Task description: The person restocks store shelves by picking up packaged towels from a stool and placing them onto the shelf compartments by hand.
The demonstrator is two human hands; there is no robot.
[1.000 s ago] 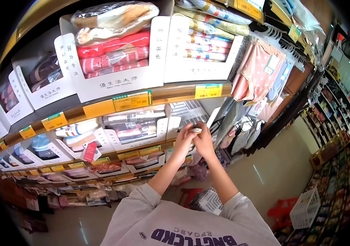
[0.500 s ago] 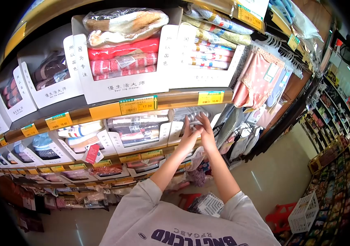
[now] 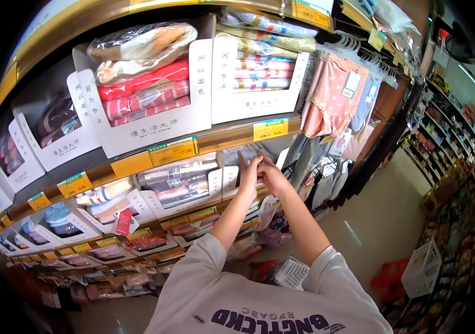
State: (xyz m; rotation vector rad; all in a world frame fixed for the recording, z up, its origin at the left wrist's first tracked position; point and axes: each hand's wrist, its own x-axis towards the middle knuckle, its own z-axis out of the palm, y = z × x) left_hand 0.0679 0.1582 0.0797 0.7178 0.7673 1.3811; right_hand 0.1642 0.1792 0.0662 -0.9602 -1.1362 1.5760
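My left hand (image 3: 249,171) and my right hand (image 3: 269,171) are close together at the right end of the middle shelf. They rest at a white display box (image 3: 229,177) with grey wrapped textiles (image 3: 248,152) in it. The fingers of my left hand reach over the grey packages, partly hidden. My right hand's fingers are bent beside the left hand, and what they hold, if anything, is too small to name. Just to the left stands a box of folded, plastic-wrapped towels (image 3: 179,181).
Above is a shelf edge with price tags (image 3: 271,129) and boxes of red towels (image 3: 148,94). Pink garments (image 3: 337,92) hang at the right. A white basket (image 3: 421,269) and a red stool (image 3: 387,280) stand on the floor at the lower right.
The view has shifted, so the upper boxes and hanging garments appear farther left. My hands have drawn closer together, and the right fingers are now more bent.
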